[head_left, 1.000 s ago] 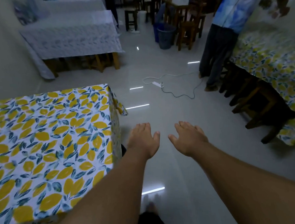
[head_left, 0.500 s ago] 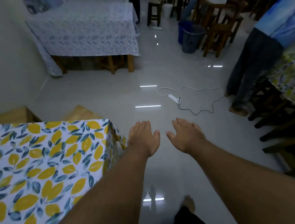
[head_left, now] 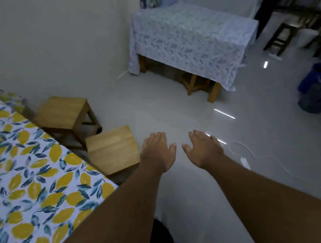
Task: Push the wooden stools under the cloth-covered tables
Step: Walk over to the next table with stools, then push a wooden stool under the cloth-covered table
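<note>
Right now I'm between pushes, reaching toward two wooden stools beside the lemon-cloth bench (head_left: 34,171) at near left: the far stool (head_left: 61,112) and the near stool (head_left: 112,148), both standing out from its edge. My left hand (head_left: 157,154) hovers just beside the near stool, fingers spread, gripping nothing; my right hand (head_left: 203,150) likewise. Next, I'd press that stool leftward under the cloth. One more stool (head_left: 194,83) sits under the far blue-cloth bench (head_left: 189,36).

Pale wood, printed cloth, glossy floor

Two matt light-wood stools (head_left: 112,148) (head_left: 63,112) are sitting beside the lemon-print cloth (head_left: 34,180); the smooth floor (head_left: 174,112) is shining with reflections.
</note>
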The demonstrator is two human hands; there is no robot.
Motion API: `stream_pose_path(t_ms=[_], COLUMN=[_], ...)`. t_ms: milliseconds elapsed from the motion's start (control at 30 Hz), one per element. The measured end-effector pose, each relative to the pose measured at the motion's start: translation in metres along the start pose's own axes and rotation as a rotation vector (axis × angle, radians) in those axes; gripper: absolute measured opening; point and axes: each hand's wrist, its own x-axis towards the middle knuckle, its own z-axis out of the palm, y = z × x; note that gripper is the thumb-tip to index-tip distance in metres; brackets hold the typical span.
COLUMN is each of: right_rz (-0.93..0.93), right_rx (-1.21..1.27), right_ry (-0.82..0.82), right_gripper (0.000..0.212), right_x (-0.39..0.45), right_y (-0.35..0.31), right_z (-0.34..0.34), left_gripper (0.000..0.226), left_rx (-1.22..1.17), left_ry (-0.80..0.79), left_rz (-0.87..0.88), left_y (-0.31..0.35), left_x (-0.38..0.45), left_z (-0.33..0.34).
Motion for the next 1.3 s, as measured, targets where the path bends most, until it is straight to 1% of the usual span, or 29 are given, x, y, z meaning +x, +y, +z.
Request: stream_pose_path(t_ms=[133,233,300,400,500,567,667,767,867,967,1067,1200,1300], right_rz=[-0.170,-0.264,-0.367,-0.539,-0.747,-0.911,-1.177,-1.450,-1.607,-1.741,-1.846,-1.913,-1.979], right_rx=[-0.082,-0.119,-0.159,-0.204,-0.263,-0.305,-0.362,-0.452,-0.540,-0.598,-0.655,-0.717,-0.763], right_ry=[0.007,-0.001,-0.019,-0.034,-0.086,-0.119,-0.193,-0.279,-0.331,-0.351,-0.347,-0.324,-0.305], right_gripper=[0.069,0.068,0.068,0.067,0.066,0.066,0.065,0.063,0.062,0.063,0.063,0.064,0.063], right_x=[0.120,0.198,0.236,0.292,0.343,0.369,0.390,0.391,0.387,0.387,0.387,0.394,0.401], right_y=[-0.029,-0.060,-0.088,-0.138,-0.194,-0.232,-0.282,-0.312,-0.316,-0.316,-0.308,-0.289,-0.280], right_z=[-0.032,-0.053,-0.063,-0.079,-0.081,-0.073,-0.060,-0.052,-0.051,-0.045,-0.039,-0.033,-0.029], left_gripper=[0.066,0.067,0.068,0.068,0.068,0.069,0.069,0.070,0.071,0.070,0.070,0.069,0.069], left_rx=[-0.065,-0.108,-0.125,-0.163,-0.208,-0.259,-0.339,-0.370,-0.415,-0.426,-0.493,-0.586,-0.607], left_ry=[0.102,0.111,0.145,0.237,0.301,0.331,0.412,0.483,0.524,0.615,0.654,0.674,0.701], left_rz=[-0.185,-0.294,-0.383,-0.544,-0.712,-0.863,-1.113,-1.388,-1.572,-1.745,-1.857,-1.908,-1.947], left_y=[-0.039,-0.070,-0.090,-0.119,-0.147,-0.161,-0.171,-0.157,-0.127,-0.101,-0.080,-0.052,-0.038], left_x=[0.094,0.153,0.177,0.205,0.219,0.221,0.222,0.219,0.220,0.225,0.233,0.253,0.268], left_z=[-0.020,-0.040,-0.055,-0.082,-0.096,-0.095,-0.091,-0.082,-0.074,-0.065,-0.048,-0.026,-0.011])
